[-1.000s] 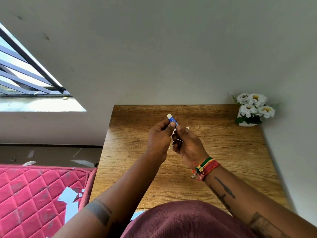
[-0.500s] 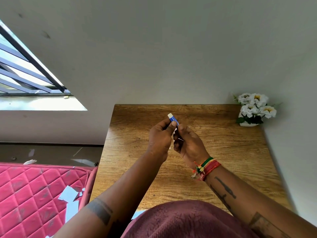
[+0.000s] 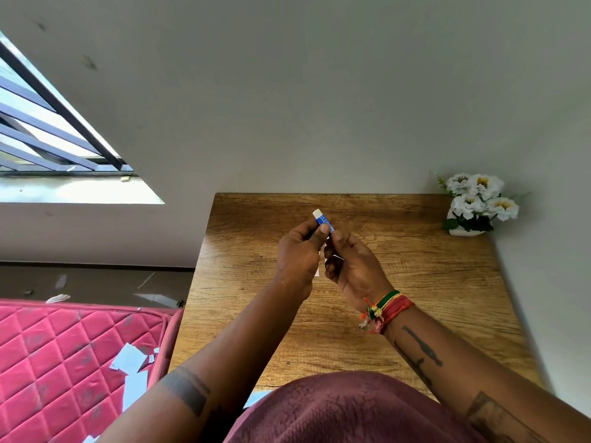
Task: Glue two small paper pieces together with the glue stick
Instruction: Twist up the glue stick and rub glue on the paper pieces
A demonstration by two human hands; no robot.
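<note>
Barely anything has shifted: my left hand (image 3: 299, 254) still pinches the glue stick (image 3: 323, 220) above the bench (image 3: 431, 282), my right hand (image 3: 353, 266) fingers closed on paper (image 3: 338, 258), gluing unfinished

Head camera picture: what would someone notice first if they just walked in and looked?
Probably the two hands, left hand and right hand, raised together over the middle of the wooden table, pinching a small blue glue stick with a white end. Next, the white flowers at the table's far right corner, and the pink mattress at lower left, with paper scraps on it.
</note>
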